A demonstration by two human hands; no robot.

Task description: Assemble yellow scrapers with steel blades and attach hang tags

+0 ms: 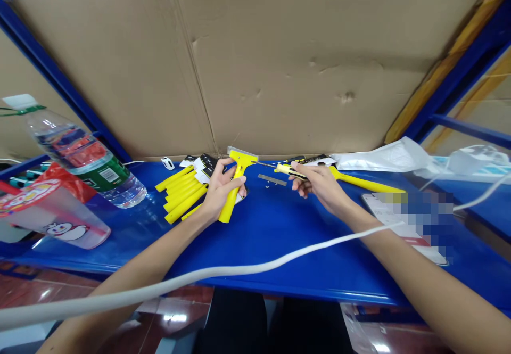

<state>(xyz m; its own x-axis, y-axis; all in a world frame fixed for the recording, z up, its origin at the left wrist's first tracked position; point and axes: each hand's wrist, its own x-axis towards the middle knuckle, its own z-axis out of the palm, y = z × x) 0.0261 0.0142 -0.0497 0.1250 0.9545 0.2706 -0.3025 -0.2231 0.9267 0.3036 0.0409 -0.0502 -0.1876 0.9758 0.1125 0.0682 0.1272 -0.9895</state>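
My left hand (219,186) is closed round a yellow scraper (232,197), its wide head with a metal blade turned up and away from me. In my right hand (317,183) is a screwdriver (288,170) with a pale yellow and black handle. Its shaft points left at the scraper's head; whether the tip touches cannot be made out. Between the hands a loose metal blade (272,180) lies on the blue table (263,247), with tiny metal bits beside it. Several yellow scraper handles (184,197) lie side by side left of my left hand.
A water bottle (107,173) and a plastic cup (75,223) stand at the left. Right of my right hand are another yellow handle (369,182), a phone (423,245) and a clear plastic bag (379,154). A white cable (239,269) crosses in front; cardboard (279,77) rises behind.
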